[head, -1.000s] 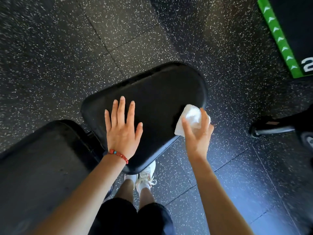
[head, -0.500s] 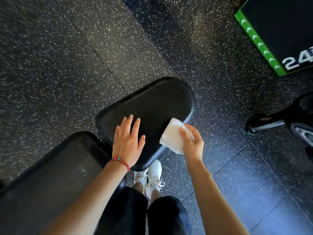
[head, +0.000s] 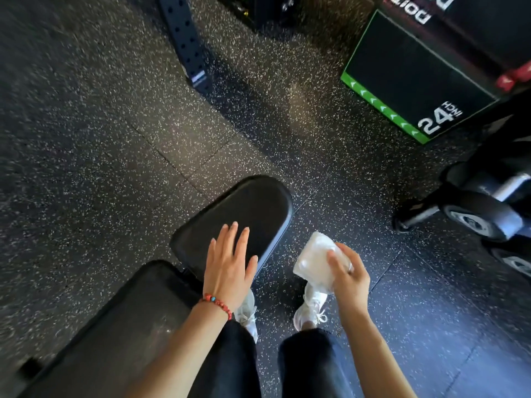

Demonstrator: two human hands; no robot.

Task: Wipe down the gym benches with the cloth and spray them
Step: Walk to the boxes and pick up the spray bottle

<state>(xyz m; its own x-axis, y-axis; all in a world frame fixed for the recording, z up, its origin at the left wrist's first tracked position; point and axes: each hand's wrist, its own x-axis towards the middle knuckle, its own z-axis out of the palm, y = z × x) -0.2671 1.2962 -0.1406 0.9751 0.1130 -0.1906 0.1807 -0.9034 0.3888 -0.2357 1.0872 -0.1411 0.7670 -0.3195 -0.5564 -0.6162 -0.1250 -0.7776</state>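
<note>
The left hand (head: 228, 268) lies flat with its fingers (head: 230, 237) straight and spread, resting on the near end of the black seat pad (head: 253, 205) of the gym bench, whose longer back pad (head: 120, 334) lies behind that wrist, which wears a red bead bracelet (head: 217, 303). The right hand (head: 349, 278) holds the white cloth (head: 313, 259) with fingers curled round it, clear of the pad's right edge and over the speckled floor (head: 143, 139). Well beyond the right fingers stand a green-edged box (head: 408, 70) marked 24 and a dumbbell (head: 477, 214).
</note>
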